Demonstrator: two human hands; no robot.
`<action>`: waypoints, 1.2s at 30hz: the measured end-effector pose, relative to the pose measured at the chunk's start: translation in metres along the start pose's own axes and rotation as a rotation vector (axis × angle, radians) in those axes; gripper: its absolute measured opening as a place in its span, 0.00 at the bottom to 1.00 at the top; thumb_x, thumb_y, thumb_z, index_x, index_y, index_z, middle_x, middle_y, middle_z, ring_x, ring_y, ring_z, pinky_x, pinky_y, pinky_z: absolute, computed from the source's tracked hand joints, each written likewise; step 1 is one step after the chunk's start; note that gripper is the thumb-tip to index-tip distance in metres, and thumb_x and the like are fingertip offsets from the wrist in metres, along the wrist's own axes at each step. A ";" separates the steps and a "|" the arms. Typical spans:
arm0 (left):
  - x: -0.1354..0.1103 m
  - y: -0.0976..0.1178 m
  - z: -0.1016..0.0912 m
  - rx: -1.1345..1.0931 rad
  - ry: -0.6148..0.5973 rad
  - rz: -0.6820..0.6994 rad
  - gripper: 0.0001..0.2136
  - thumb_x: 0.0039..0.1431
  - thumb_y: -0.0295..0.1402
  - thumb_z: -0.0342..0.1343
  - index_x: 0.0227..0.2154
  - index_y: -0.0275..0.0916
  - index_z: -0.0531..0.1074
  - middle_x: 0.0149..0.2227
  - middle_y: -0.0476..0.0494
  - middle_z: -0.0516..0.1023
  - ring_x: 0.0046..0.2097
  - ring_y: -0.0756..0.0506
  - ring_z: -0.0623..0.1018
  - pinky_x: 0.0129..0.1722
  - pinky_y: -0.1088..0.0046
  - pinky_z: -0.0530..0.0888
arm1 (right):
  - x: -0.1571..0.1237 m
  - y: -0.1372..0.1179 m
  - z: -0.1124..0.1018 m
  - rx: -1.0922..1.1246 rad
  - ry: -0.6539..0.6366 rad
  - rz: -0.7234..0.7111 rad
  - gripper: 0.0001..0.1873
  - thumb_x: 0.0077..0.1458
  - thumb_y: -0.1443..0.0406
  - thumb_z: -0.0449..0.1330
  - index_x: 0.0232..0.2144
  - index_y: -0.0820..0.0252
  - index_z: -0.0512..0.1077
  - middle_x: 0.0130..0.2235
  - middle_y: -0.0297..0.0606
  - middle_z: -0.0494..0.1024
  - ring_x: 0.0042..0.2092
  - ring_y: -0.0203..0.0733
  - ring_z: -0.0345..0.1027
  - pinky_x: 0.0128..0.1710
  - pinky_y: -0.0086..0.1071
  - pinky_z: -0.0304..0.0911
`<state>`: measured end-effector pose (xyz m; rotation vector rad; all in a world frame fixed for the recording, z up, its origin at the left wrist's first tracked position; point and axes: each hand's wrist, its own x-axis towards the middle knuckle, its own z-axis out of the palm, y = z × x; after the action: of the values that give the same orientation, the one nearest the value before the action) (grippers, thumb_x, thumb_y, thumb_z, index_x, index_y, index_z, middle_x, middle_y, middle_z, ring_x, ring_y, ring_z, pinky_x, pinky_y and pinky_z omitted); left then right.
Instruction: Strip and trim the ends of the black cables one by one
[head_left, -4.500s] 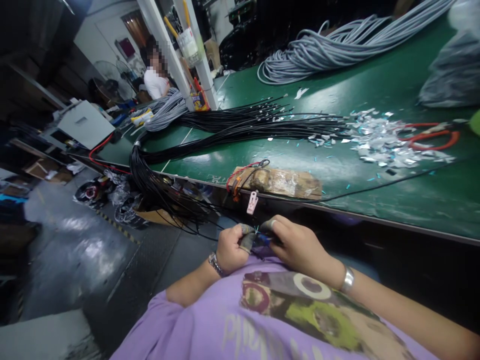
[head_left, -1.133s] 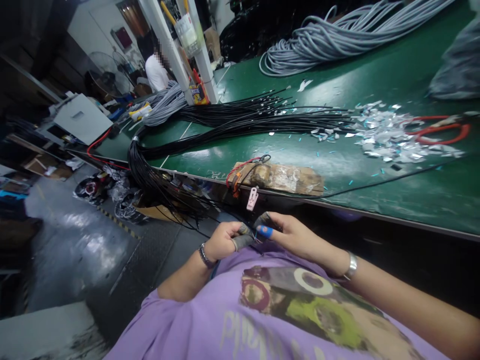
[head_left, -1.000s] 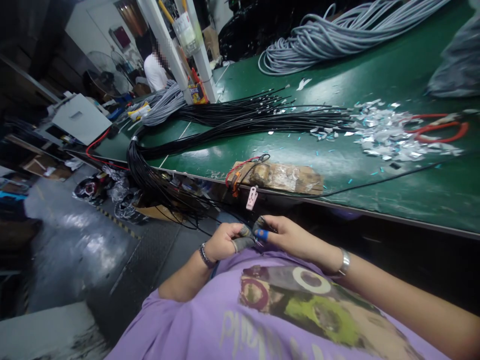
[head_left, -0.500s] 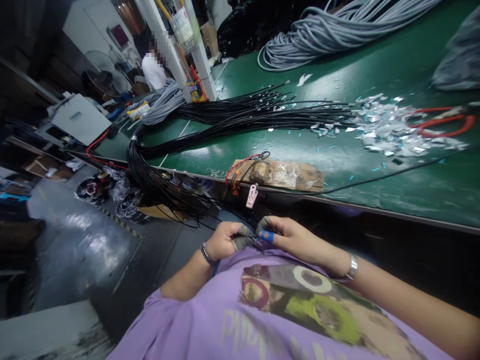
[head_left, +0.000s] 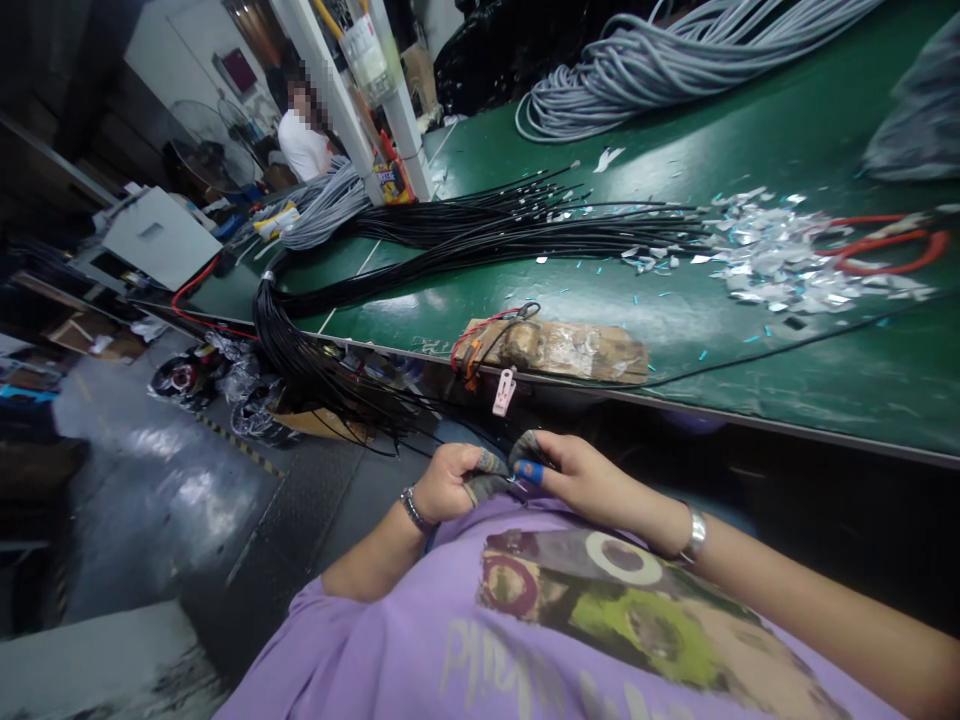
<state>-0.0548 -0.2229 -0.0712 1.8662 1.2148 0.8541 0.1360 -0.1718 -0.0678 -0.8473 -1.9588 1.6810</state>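
Close in front of the purple shirt, my left hand [head_left: 459, 482] is closed round the end of a black cable, its thumb and fingertips covered by grey finger cots. Thin bluish-white wires [head_left: 516, 483] stick out between the two hands. My right hand [head_left: 566, 466] pinches at this cable end, with blue tape on the thumb and a grey cot on the forefinger; its fingertips nearly meet those of the left. What exactly lies between the right fingertips is too small to make out. From the left, a bundle of black cables [head_left: 281, 340] hangs off the bench toward my hands.
On the green bench [head_left: 787, 385] lie a wooden block [head_left: 592, 352] with a pink clip [head_left: 504, 391] at its edge, a heap of silvery foil scraps [head_left: 787, 255], red-handled pliers [head_left: 892, 245] and coiled grey cable [head_left: 600, 85]. A person [head_left: 304, 140] is in the background.
My right hand has shifted slightly left, and the bluish-white wires at the cable end show more clearly. My left hand has stayed almost still. The person behind has moved a little left.
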 end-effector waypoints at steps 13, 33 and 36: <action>-0.002 -0.007 0.003 0.196 -0.001 0.043 0.19 0.58 0.47 0.52 0.24 0.36 0.74 0.21 0.45 0.73 0.25 0.51 0.70 0.28 0.76 0.66 | -0.003 -0.004 -0.006 -0.026 0.067 0.041 0.23 0.50 0.45 0.56 0.23 0.59 0.65 0.24 0.31 0.66 0.27 0.36 0.58 0.27 0.31 0.58; 0.002 -0.004 -0.004 0.191 -0.118 -0.018 0.15 0.57 0.41 0.53 0.21 0.36 0.71 0.21 0.48 0.71 0.25 0.52 0.68 0.27 0.78 0.63 | -0.003 -0.019 -0.015 -0.605 -0.203 -0.136 0.09 0.45 0.75 0.51 0.26 0.58 0.66 0.29 0.37 0.74 0.30 0.39 0.65 0.31 0.30 0.59; 0.005 0.001 -0.005 0.254 -0.170 -0.063 0.08 0.54 0.33 0.54 0.22 0.37 0.71 0.21 0.49 0.71 0.25 0.52 0.67 0.26 0.78 0.62 | -0.003 -0.025 -0.014 -0.759 -0.234 -0.160 0.07 0.45 0.74 0.53 0.25 0.58 0.66 0.29 0.39 0.74 0.31 0.40 0.67 0.30 0.30 0.57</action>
<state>-0.0566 -0.2173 -0.0677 2.0429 1.3151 0.5131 0.1431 -0.1660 -0.0408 -0.7143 -2.8008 0.9574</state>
